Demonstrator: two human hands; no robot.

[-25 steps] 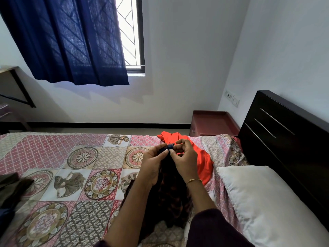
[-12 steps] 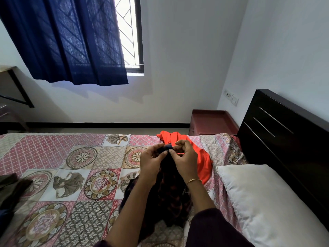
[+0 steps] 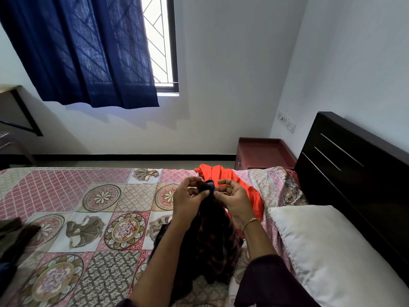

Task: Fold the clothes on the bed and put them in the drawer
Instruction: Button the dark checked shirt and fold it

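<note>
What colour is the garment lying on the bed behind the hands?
Bright orange-red garment, plain, seen in the head view.

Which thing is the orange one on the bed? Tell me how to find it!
Start at the tall black wooden headboard and the white pillow beside it. Past the pillow, near the bed's far edge, lies a crumpled bright orange cloth. It is plain and vivid, unlike the dark checked garment before it.

Bedroom background, non-task items only.
Navy curtain (image 3: 84,52) half covers a grilled window (image 3: 160,41). White pillow (image 3: 332,251) lies against the dark headboard (image 3: 358,165). Switch plate (image 3: 287,121) on the right wall, above a reddish bedside stand (image 3: 263,152). Black bracket shelf (image 3: 15,107) at far left; black skirting (image 3: 132,157) along the wall base.
</note>
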